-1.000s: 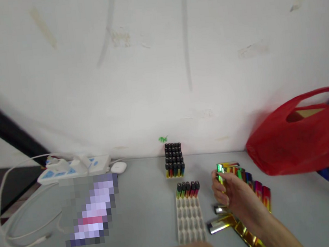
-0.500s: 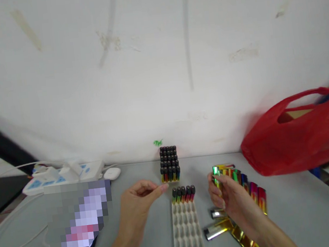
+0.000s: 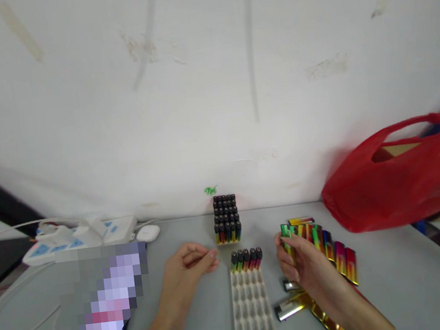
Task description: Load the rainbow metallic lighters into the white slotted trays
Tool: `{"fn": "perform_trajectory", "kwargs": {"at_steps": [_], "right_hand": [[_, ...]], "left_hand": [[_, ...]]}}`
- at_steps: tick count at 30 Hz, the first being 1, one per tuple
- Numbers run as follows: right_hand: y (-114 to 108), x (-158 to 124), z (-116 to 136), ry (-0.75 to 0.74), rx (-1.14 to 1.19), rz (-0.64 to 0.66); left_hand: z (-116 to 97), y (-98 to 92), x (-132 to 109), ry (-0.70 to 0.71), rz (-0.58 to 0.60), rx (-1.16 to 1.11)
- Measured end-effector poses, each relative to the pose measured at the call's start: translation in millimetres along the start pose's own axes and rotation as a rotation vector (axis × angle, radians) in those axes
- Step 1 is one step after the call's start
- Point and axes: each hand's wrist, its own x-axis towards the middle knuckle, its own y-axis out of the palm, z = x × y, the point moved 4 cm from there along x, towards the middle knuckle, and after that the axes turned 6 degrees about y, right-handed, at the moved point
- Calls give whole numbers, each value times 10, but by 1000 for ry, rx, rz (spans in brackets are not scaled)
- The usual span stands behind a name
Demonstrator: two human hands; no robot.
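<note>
My left hand (image 3: 192,266) is left of a pale moulded tray (image 3: 252,309), thumb pressed to the fingers; whatever they hold, if anything, is too small to make out. Along the tray's far row stand several black-topped lighters (image 3: 247,260) with coloured bodies; its nearer cells are bare. On the tray's right, my right hand (image 3: 300,256) is closed on a shiny green-and-gold lighter case (image 3: 284,230), held upright between thumb and fingers. Beneath and behind that hand lie more metallic cases in a row, among them a red one (image 3: 351,264) and a gold one with a silver end (image 3: 294,306).
A full block of black-topped lighters (image 3: 226,212) stands against the wall. At the right is a red plastic bag (image 3: 397,187) with cardboard in it. To the left are a white power strip (image 3: 120,229), cables, a white earbud case (image 3: 148,233) and a blurred-out phone (image 3: 110,299).
My left hand has drawn slightly left and down, away from the tray. My right hand has shifted a little left, still gripping the case; a second green case end now shows beside it.
</note>
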Motion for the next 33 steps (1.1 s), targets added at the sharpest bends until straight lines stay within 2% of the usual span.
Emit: {"fn": "perform_trajectory", "kwargs": {"at_steps": [3, 9, 12, 21, 27, 30, 33], "right_hand": [[-2, -5, -3, -7, -1, 0], [34, -27, 5, -9, -19, 1], [50, -38, 21, -22, -28, -9], [67, -39, 20, -26, -21, -1], [72, -32, -39, -36, -29, 9], [116, -26, -69, -6, 0, 75], [179, -18, -76, 2, 33, 204]], "left_hand": [[5, -5, 16, 22, 12, 21], [-143, 79, -81, 107, 87, 104], [-150, 110, -116, 135, 102, 124], [-72, 95, -110, 129, 116, 121], [-112, 124, -117, 116, 109, 105], [-179, 139, -135, 131, 74, 145], [-241, 141, -147, 164, 33, 216]]}}
